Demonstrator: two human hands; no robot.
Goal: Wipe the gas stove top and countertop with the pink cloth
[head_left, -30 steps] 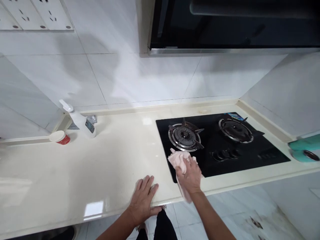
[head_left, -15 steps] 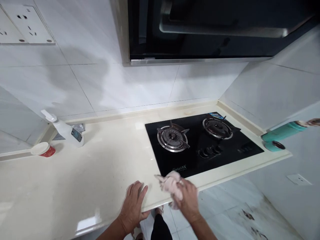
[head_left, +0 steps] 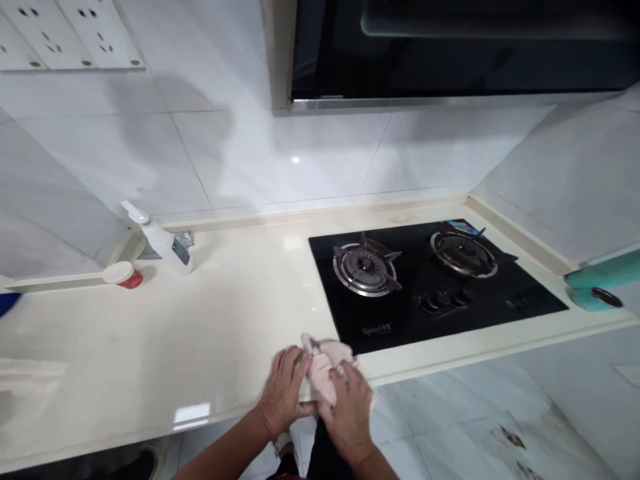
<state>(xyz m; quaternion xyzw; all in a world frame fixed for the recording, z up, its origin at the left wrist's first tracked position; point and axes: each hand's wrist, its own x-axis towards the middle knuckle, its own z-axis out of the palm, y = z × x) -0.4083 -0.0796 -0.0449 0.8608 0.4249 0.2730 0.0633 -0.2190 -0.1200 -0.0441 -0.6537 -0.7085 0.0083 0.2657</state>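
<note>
A pale pink cloth [head_left: 323, 372] lies bunched on the counter's front edge, by the near left corner of the black gas hob [head_left: 345, 313]. My right hand [head_left: 349, 410] is closed over the cloth, pressing it down. Just left of it, my left hand [head_left: 284, 387] rests on the cream countertop [head_left: 225, 333] with its fingers stretched out. Its fingertips come close to the cloth; whether they touch it I cannot tell. Part of the cloth is hidden under my right fingers.
A white spray bottle [head_left: 163, 241] and a red-and-white paper cup [head_left: 125, 274] stand at the back left. Two burners with metal pan supports [head_left: 365, 267] rise from the hob. Teal cylinders [head_left: 593, 300] sit at the right end. A dark range hood [head_left: 450, 60] hangs above.
My right hand has drawn the cloth left, closer to my left hand. My left hand stays at the counter edge. The view has turned left, bringing a blue object in at the left edge.
</note>
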